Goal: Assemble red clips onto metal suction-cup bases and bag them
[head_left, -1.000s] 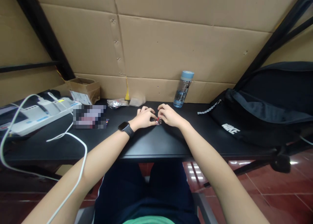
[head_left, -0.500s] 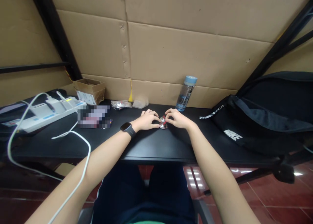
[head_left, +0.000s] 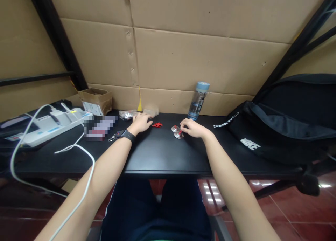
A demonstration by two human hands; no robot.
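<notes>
Two small shiny silver discs [head_left: 179,135] with red tops sit side by side on the black table. My right hand [head_left: 193,128] is closed in a pinch at the red top of the nearer disc, which rests on or just above the surface. My left hand [head_left: 141,123], with a dark watch on its wrist, is open with its fingers stretched forward. It is close to a clear plastic bag [head_left: 127,115] and a pale packet [head_left: 151,112], partly covering them. A small red bundle of cord [head_left: 157,124] lies between my hands.
A water bottle [head_left: 198,101] leans against the cardboard wall. At left are a power strip [head_left: 55,129], white cable [head_left: 91,164], small open box [head_left: 96,100] and key ring [head_left: 112,137]. A black backpack [head_left: 273,129] fills the right side.
My left hand has left the discs and moved left toward the plastic bags. The red cord now shows on the table. The two discs appear more spread apart; my right hand stays by them.
</notes>
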